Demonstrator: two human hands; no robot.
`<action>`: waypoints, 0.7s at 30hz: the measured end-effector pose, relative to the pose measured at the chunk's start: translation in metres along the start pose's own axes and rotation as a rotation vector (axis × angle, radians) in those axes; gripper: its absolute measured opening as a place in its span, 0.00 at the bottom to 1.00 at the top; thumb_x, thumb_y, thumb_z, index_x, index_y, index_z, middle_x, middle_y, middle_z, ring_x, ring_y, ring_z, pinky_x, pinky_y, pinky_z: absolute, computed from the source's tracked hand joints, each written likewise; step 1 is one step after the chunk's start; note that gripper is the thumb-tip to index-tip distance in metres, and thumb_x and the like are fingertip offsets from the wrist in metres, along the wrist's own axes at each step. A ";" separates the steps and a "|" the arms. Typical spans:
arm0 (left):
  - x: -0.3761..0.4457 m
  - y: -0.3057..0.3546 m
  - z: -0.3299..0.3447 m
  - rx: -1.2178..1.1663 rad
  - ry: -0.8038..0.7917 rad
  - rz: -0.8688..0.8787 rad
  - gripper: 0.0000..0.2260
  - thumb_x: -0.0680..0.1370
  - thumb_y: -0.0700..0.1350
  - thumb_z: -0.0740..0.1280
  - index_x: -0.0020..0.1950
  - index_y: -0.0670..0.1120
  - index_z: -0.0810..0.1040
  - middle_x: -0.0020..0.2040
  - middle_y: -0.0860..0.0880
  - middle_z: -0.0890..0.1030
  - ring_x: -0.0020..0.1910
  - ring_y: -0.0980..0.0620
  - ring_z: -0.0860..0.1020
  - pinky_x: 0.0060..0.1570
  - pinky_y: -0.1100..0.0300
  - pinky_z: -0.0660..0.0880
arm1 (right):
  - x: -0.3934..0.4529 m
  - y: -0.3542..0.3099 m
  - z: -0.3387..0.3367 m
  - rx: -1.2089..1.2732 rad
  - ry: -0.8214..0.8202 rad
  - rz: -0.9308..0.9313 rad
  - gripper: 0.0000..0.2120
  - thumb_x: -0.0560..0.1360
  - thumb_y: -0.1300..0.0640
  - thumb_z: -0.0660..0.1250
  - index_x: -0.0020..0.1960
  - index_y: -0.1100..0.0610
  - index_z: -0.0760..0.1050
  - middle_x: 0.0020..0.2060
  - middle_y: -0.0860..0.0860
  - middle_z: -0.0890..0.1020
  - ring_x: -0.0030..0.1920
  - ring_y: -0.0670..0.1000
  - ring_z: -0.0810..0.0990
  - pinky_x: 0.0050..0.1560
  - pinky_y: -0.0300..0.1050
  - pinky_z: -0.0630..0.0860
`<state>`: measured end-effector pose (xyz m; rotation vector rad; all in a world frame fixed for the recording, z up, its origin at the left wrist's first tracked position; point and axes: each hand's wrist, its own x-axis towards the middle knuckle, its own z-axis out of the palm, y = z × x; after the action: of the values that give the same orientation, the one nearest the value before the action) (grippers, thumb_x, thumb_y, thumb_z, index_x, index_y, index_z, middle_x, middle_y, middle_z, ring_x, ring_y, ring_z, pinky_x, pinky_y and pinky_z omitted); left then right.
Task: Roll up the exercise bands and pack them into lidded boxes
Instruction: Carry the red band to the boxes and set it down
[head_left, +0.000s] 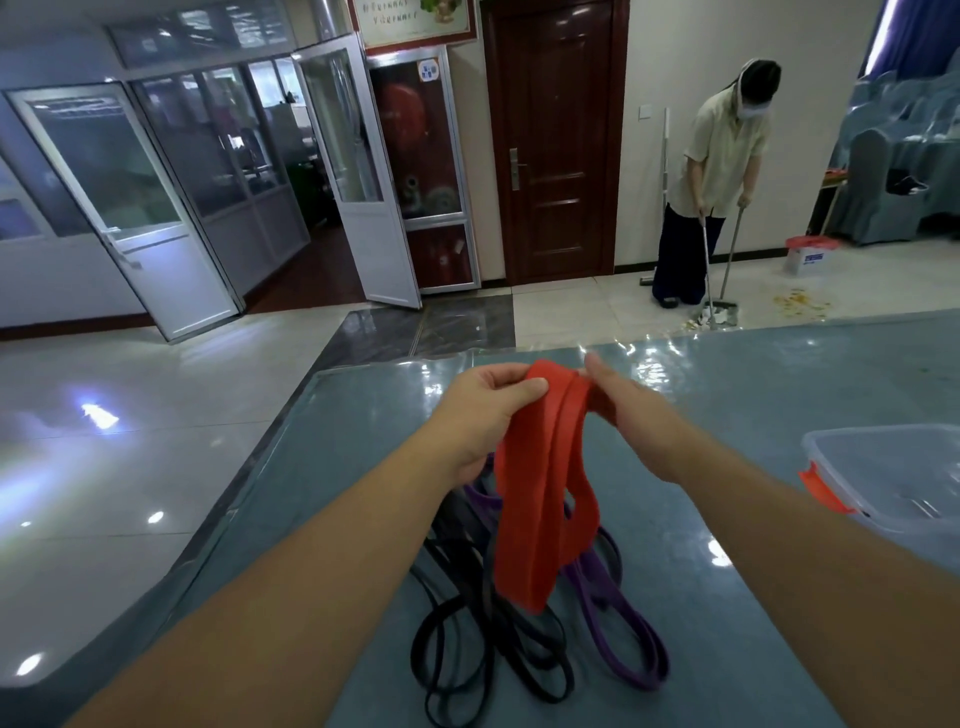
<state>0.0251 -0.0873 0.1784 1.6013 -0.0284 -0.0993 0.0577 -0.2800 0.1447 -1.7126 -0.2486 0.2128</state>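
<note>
A wide red exercise band (535, 499) hangs folded above the table, held up at its top by both hands. My left hand (480, 410) pinches the band's top fold from the left, thumb on the front. My right hand (631, 415) grips the top from the right, its fingers behind the band. Under the hanging band lie thin black bands (467, 644) in a tangle and a purple band (618, 623) on the table (727, 395). A clear plastic box (893, 478) with an orange latch stands at the right edge.
The table has a glossy blue-grey cover, and its left edge drops to a tiled floor. Beyond the far edge a person (711, 182) sweeps litter with a broom and dustpan. Glass doors stand open at the back left.
</note>
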 end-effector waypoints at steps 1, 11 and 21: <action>-0.001 0.001 -0.001 -0.031 0.012 0.000 0.10 0.82 0.41 0.70 0.62 0.42 0.85 0.48 0.47 0.87 0.44 0.53 0.84 0.48 0.61 0.81 | -0.002 0.006 0.004 0.091 -0.006 0.009 0.32 0.74 0.25 0.62 0.60 0.49 0.85 0.60 0.46 0.87 0.66 0.46 0.81 0.78 0.52 0.64; -0.006 -0.014 0.004 -0.060 0.102 0.030 0.09 0.83 0.41 0.69 0.62 0.42 0.84 0.54 0.44 0.87 0.56 0.45 0.85 0.60 0.49 0.82 | -0.033 0.036 0.051 0.147 -0.052 -0.033 0.45 0.62 0.51 0.85 0.73 0.42 0.66 0.58 0.51 0.86 0.58 0.53 0.87 0.59 0.56 0.83; 0.003 -0.028 -0.037 -0.006 0.083 0.035 0.09 0.80 0.44 0.72 0.60 0.44 0.85 0.53 0.47 0.88 0.57 0.48 0.85 0.64 0.49 0.80 | -0.030 0.045 0.096 0.077 0.242 0.047 0.22 0.73 0.61 0.79 0.65 0.52 0.77 0.51 0.52 0.89 0.51 0.54 0.89 0.57 0.58 0.85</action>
<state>0.0301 -0.0501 0.1512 1.5972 0.0080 -0.0059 0.0044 -0.2046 0.0857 -1.6507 -0.0208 0.0473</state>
